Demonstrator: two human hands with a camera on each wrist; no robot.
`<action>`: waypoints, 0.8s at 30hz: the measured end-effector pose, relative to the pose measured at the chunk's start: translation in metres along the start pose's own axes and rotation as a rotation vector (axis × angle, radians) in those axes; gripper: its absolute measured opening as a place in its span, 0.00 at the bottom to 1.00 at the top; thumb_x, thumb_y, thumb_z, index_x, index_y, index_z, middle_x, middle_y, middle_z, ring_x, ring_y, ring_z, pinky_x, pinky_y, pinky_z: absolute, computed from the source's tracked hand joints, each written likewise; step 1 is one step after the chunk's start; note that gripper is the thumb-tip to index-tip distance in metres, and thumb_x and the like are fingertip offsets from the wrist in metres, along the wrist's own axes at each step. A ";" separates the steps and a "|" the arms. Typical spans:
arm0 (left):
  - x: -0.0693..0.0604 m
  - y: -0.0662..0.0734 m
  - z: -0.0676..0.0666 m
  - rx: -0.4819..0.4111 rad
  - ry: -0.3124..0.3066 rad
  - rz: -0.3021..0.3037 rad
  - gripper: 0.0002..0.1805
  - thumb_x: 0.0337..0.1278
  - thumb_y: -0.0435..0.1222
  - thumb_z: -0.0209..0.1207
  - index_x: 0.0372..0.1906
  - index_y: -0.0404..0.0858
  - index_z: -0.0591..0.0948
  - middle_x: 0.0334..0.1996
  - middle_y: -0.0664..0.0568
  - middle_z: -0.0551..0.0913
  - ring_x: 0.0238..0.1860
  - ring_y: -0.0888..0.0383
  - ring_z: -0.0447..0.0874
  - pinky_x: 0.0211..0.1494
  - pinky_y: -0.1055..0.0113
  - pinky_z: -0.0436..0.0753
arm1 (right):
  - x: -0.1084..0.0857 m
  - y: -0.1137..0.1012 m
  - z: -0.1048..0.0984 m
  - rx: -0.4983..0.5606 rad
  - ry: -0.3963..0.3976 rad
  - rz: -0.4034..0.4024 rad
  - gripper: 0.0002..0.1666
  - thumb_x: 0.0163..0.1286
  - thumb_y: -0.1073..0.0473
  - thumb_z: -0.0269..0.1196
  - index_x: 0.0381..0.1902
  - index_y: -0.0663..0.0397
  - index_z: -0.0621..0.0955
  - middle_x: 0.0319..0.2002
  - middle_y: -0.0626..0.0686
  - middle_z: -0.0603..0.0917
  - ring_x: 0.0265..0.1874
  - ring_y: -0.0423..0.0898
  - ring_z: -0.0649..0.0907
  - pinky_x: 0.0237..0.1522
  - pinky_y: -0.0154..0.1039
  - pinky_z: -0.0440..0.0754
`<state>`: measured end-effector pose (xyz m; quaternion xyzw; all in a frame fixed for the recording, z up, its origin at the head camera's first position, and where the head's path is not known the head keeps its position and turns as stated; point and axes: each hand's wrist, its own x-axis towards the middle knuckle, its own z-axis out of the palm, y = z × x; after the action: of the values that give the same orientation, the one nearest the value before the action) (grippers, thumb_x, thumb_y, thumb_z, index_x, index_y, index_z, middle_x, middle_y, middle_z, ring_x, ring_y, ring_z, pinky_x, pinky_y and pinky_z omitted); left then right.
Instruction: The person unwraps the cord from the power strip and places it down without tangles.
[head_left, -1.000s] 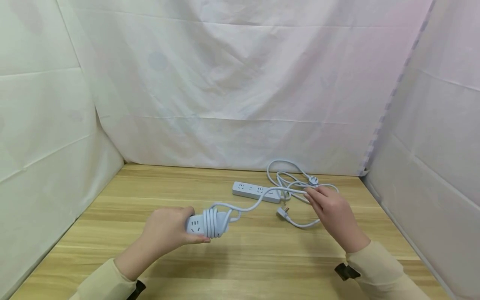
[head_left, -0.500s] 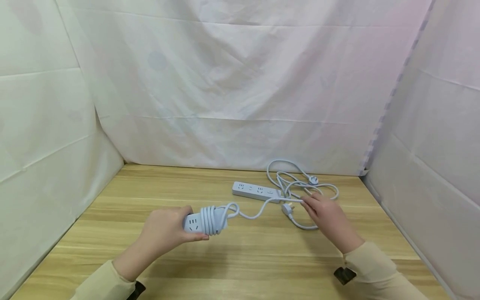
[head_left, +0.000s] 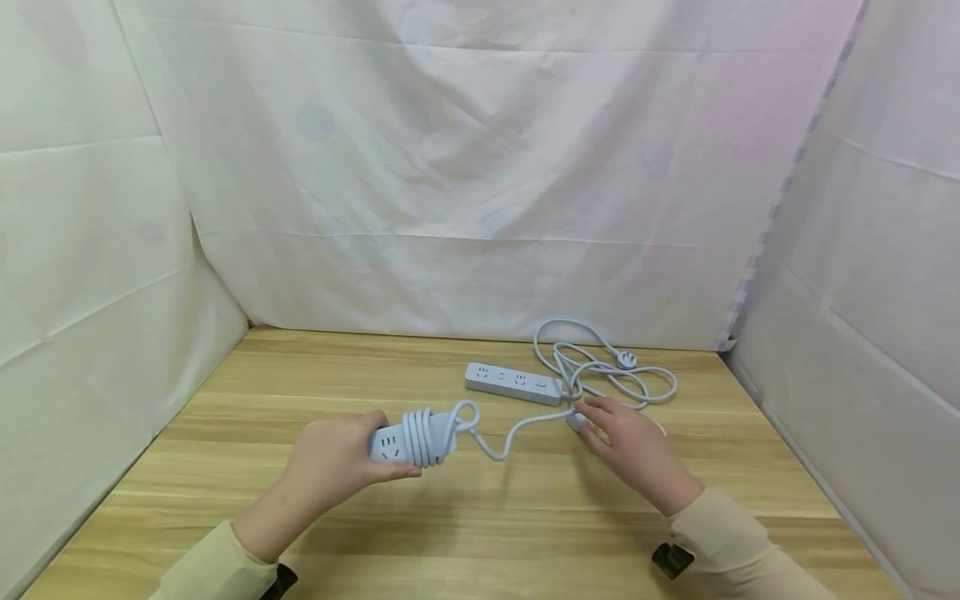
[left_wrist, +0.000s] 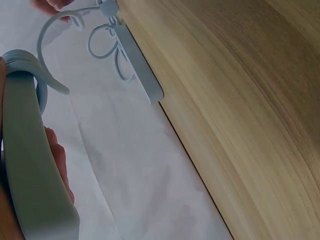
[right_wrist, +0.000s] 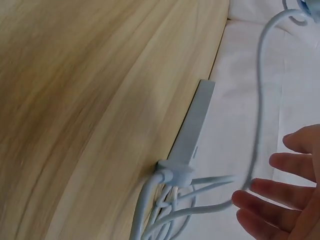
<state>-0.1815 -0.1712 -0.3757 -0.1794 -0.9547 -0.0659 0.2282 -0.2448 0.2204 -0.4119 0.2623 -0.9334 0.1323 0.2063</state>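
My left hand (head_left: 337, 454) grips one end of a white power strip (head_left: 388, 444), held above the table. Several turns of its cord (head_left: 423, 437) are wound round the strip's other end. From there the loose cord runs in a wavy line to my right hand (head_left: 633, 446). In the right wrist view the fingers (right_wrist: 282, 192) are spread and fairly straight, with the cord (right_wrist: 259, 100) passing at the fingertips. Close by is the cord's plug (head_left: 576, 420), partly covered by the right hand in the head view; the right wrist view shows its plug body (right_wrist: 176, 172) too.
Behind lies a second white power strip (head_left: 513, 383) on the wooden table (head_left: 315, 367). Its loosely looped cord (head_left: 570, 322) ends in a round plug (head_left: 626, 360). White cloth walls (head_left: 480, 167) stand at the back and both sides.
My right hand has moved left and toward me along the cord, to beside the plug, and its fingers have loosened. The cord between the hands sags more. My left hand stays almost still.
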 end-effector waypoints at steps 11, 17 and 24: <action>0.002 0.007 -0.001 -0.056 0.008 -0.085 0.35 0.28 0.74 0.64 0.26 0.47 0.78 0.13 0.65 0.68 0.12 0.67 0.61 0.14 0.69 0.62 | 0.002 -0.041 -0.001 0.057 0.205 -0.308 0.18 0.57 0.60 0.70 0.46 0.58 0.85 0.44 0.53 0.84 0.36 0.48 0.85 0.32 0.42 0.83; 0.005 0.014 -0.001 -0.102 0.028 -0.110 0.34 0.31 0.72 0.65 0.28 0.46 0.79 0.14 0.64 0.69 0.13 0.66 0.62 0.15 0.68 0.63 | 0.003 -0.075 0.002 0.177 0.237 -0.455 0.15 0.68 0.56 0.62 0.49 0.56 0.84 0.47 0.53 0.83 0.41 0.47 0.85 0.40 0.42 0.83; 0.008 0.021 -0.002 -0.136 0.036 -0.121 0.35 0.32 0.73 0.64 0.29 0.45 0.80 0.14 0.64 0.71 0.13 0.67 0.63 0.16 0.69 0.64 | 0.010 -0.105 0.010 0.164 0.224 -0.530 0.16 0.68 0.54 0.62 0.51 0.54 0.83 0.53 0.55 0.81 0.36 0.44 0.84 0.37 0.38 0.82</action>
<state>-0.1794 -0.1498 -0.3699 -0.1355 -0.9528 -0.1474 0.2284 -0.1985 0.1257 -0.4015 0.4966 -0.7900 0.1766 0.3133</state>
